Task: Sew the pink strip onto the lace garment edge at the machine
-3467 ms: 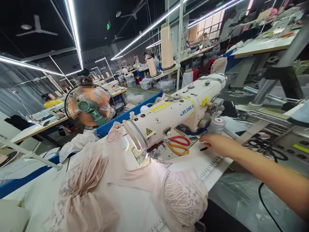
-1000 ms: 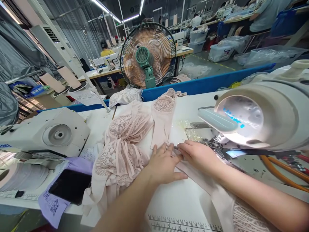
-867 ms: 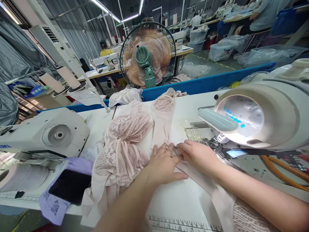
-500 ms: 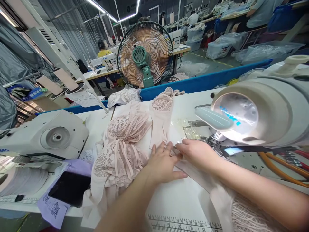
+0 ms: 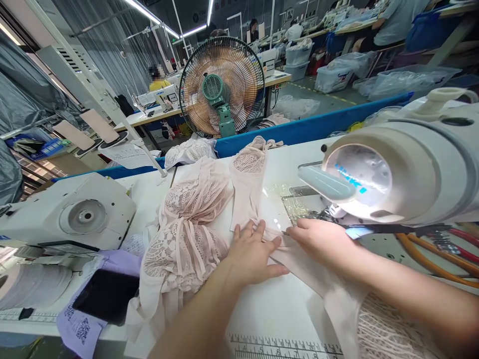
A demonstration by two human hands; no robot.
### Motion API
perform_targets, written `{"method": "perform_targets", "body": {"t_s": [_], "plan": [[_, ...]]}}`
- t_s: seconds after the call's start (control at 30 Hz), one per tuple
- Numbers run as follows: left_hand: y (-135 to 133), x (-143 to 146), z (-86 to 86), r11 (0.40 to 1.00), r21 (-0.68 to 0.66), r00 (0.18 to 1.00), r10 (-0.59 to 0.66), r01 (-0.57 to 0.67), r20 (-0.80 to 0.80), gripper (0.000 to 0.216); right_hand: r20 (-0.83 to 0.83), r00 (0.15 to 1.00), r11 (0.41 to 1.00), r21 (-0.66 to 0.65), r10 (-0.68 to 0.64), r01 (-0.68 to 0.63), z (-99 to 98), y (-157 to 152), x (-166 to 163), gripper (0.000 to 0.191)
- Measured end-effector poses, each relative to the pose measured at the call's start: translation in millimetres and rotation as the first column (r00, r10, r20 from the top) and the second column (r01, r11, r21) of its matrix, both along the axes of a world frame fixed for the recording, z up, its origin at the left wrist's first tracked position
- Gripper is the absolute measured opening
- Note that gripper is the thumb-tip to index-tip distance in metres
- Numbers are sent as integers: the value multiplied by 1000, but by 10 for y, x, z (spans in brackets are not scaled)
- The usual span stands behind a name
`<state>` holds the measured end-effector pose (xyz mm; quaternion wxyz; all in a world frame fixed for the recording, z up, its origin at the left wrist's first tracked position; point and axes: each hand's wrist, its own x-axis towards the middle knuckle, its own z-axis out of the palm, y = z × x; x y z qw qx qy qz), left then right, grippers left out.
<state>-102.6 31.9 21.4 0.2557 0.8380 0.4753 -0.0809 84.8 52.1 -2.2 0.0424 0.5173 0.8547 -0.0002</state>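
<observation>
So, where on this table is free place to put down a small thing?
Bare white tabletop lies between the left hand, the pink fabric strip and the printed ruler. Crowded: the lace pile on the left, and under the sewing machine head.

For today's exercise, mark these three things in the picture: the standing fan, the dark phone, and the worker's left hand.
Standing fan (image 5: 212, 89), head view, on its green centre hub.
Dark phone (image 5: 107, 296), head view, on the middle of its screen.
Left hand (image 5: 254, 253), head view, on the back of the hand.
</observation>
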Motion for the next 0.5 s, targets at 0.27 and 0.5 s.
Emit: {"method": "perform_targets", "body": {"t_s": [0.27, 0.5], "plan": [[-6, -14, -32, 1000, 9, 1000, -1, 0, 29, 63, -129, 989, 995, 73, 77, -68, -99, 70, -157, 14], [-1, -27, -74, 999, 32, 999, -4, 2, 50, 62, -143, 985, 994, 59, 97, -89, -113, 117, -231, 15]]}}
